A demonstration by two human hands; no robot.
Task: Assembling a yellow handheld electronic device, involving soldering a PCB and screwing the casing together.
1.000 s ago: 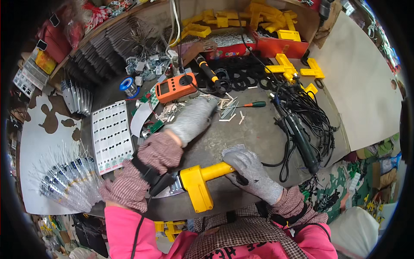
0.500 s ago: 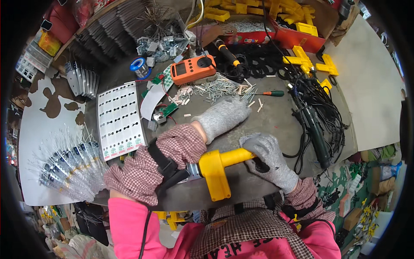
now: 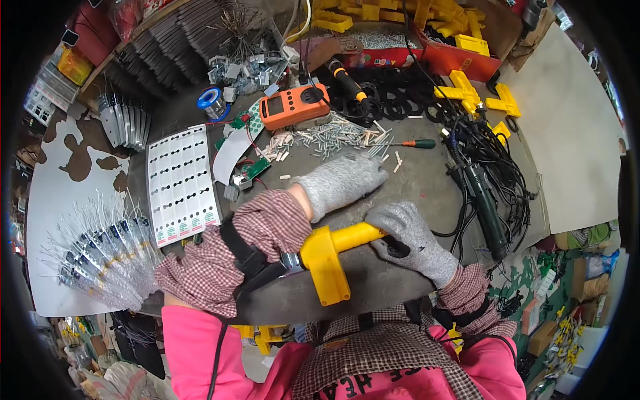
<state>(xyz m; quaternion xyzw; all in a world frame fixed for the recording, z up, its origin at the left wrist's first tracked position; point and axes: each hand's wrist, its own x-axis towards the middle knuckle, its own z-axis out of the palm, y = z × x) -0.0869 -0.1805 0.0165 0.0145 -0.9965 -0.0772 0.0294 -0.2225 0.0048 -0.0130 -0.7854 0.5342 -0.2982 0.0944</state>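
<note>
A yellow, roughly T-shaped plastic housing (image 3: 322, 257), held by its handle's end, is at six o'clock over the counter's (image 3: 383, 287) near edge, handle (image 3: 353, 235) pointing between two and three, blocky leg (image 3: 332, 287) nearly six.

Grey knit gloves (image 3: 343, 183), red-checked sleeves (image 3: 200, 270) with black bands (image 3: 241, 245) — probably straps — pink top (image 3: 200, 347), dark checked apron (image 3: 370, 343).
</note>
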